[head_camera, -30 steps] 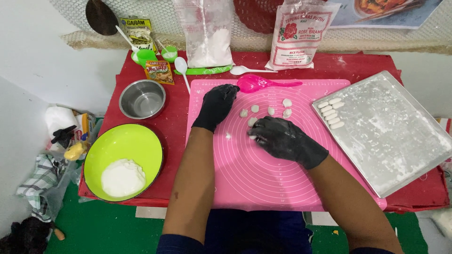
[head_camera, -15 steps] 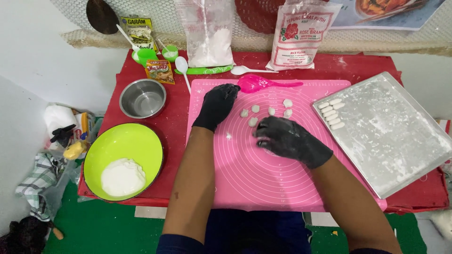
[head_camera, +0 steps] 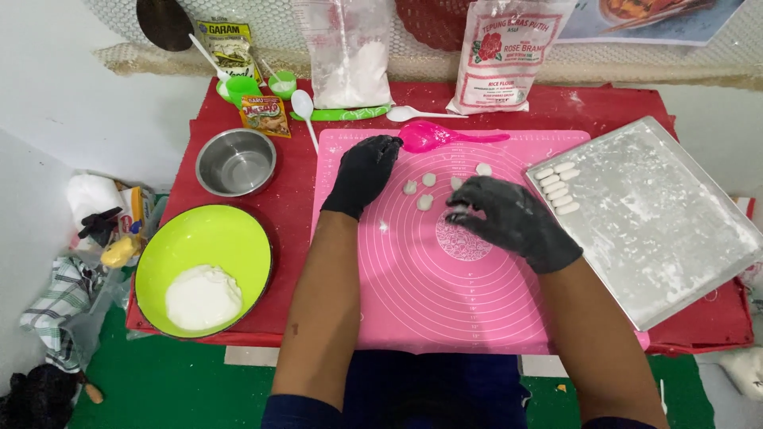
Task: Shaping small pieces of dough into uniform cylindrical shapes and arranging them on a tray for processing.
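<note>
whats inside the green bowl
A white lump of dough lies in the green bowl, toward its near side. The rest of the inside shows bare. What is beneath the dough cannot be seen.

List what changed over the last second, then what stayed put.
The right hand slid a little toward the person along the pink mat, its fingers now spread and curled over a dough piece; whether it grips the piece cannot be told. The left hand stayed flat on the mat. Loose dough pieces, tray and green bowl did not move.
</note>
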